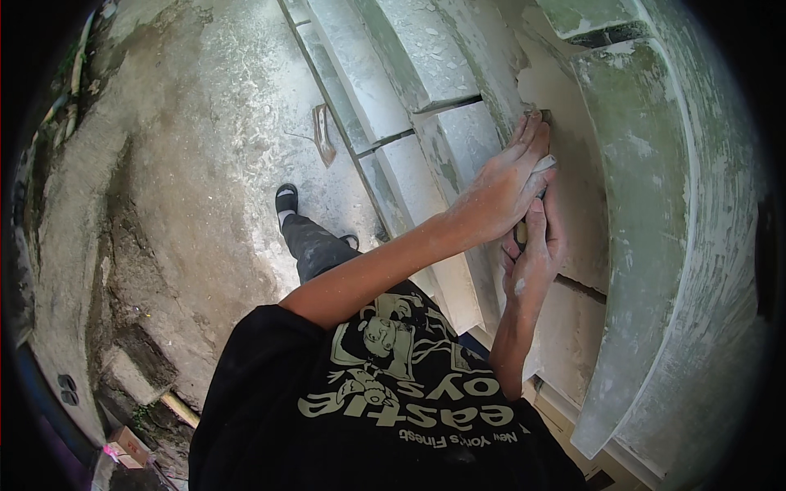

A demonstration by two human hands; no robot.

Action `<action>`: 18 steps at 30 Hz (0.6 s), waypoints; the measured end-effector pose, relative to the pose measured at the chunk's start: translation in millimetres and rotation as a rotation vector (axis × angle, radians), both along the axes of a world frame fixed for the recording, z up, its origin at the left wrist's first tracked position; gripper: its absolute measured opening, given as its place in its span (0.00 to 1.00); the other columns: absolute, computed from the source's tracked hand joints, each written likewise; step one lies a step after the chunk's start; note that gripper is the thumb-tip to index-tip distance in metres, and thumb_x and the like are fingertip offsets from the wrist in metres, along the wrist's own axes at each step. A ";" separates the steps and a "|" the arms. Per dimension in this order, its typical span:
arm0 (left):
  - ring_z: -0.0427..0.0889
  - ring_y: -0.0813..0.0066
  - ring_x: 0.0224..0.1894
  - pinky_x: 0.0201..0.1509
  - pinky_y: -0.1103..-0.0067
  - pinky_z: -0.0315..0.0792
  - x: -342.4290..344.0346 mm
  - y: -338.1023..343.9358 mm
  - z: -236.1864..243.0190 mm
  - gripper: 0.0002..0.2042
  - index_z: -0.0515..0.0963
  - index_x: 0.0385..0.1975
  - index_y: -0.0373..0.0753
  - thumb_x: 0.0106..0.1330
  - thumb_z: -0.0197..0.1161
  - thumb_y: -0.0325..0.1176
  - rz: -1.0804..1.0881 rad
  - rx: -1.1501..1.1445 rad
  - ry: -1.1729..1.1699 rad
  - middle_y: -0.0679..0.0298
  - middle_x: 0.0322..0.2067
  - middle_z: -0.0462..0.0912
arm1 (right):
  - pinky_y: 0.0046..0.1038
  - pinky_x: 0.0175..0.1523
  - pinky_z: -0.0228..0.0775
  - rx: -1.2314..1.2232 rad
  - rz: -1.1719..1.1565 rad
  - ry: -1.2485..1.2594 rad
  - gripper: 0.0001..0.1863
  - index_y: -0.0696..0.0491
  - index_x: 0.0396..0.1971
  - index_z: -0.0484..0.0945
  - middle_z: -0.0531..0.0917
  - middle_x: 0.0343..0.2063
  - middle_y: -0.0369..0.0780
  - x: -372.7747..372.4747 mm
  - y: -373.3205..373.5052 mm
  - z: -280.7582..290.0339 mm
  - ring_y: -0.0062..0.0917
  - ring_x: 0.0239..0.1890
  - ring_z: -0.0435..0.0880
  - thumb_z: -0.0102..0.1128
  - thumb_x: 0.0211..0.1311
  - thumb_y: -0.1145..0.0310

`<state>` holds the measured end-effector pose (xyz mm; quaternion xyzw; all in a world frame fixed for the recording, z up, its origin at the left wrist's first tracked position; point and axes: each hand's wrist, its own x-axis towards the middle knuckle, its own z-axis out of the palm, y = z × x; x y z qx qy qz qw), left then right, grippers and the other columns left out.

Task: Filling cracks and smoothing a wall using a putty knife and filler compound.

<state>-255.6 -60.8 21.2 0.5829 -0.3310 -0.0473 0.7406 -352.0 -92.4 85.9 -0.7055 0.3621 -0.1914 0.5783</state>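
Note:
Both my hands are together on the curved, dusty inner face of a pale panel [569,123] at the right. My right hand [539,254] is closed around the handle of a hand tool [521,232], which shows yellowish and dark between the fingers. Just beyond it, my left hand [512,176] bears on the front part of this tool, fingers stretched along it and pressed together. A small dark end peeks out past the left fingertips. Most of the tool is hidden under my hands, so its exact kind cannot be told. White dust coats both hands.
Long, stepped green-and-white moulded pieces [360,74] lie to the left of my hands. A tall curved green piece [643,204] rises close at the right. On the dusty concrete floor [205,164] lies a brown, handle-like object [324,137]. A box [128,447] stands at lower left.

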 end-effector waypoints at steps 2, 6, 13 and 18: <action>0.51 0.38 0.75 0.75 0.63 0.56 2.3 5.0 1.0 0.27 0.59 0.69 0.26 0.75 0.54 0.34 -0.053 0.028 -0.021 0.35 0.71 0.54 | 0.15 0.15 0.44 0.017 0.057 -0.080 0.26 0.50 0.71 0.66 0.81 0.32 0.30 -6.4 -0.7 -3.6 0.08 0.14 0.60 0.51 0.77 0.63; 0.52 0.39 0.75 0.74 0.63 0.58 -1.3 -0.9 -0.9 0.27 0.60 0.69 0.27 0.75 0.55 0.34 0.010 -0.008 -0.024 0.35 0.71 0.55 | 0.14 0.15 0.46 -0.003 0.010 -0.042 0.26 0.50 0.71 0.66 0.82 0.34 0.31 8.6 -1.0 -4.8 0.08 0.15 0.60 0.50 0.77 0.64; 0.52 0.39 0.75 0.75 0.63 0.55 7.2 -3.3 -1.8 0.28 0.58 0.70 0.26 0.76 0.52 0.35 0.015 -0.031 -0.023 0.35 0.71 0.55 | 0.15 0.16 0.46 -0.007 0.059 -0.078 0.26 0.52 0.71 0.65 0.81 0.34 0.30 7.9 0.1 -6.6 0.08 0.15 0.60 0.50 0.78 0.63; 0.52 0.37 0.74 0.75 0.63 0.56 3.8 -2.5 -8.1 0.27 0.57 0.70 0.27 0.76 0.51 0.34 -0.024 0.006 -0.127 0.34 0.71 0.55 | 0.14 0.16 0.48 -0.029 0.052 -0.092 0.26 0.52 0.71 0.65 0.81 0.35 0.31 -2.2 -3.1 -14.3 0.07 0.16 0.61 0.51 0.77 0.63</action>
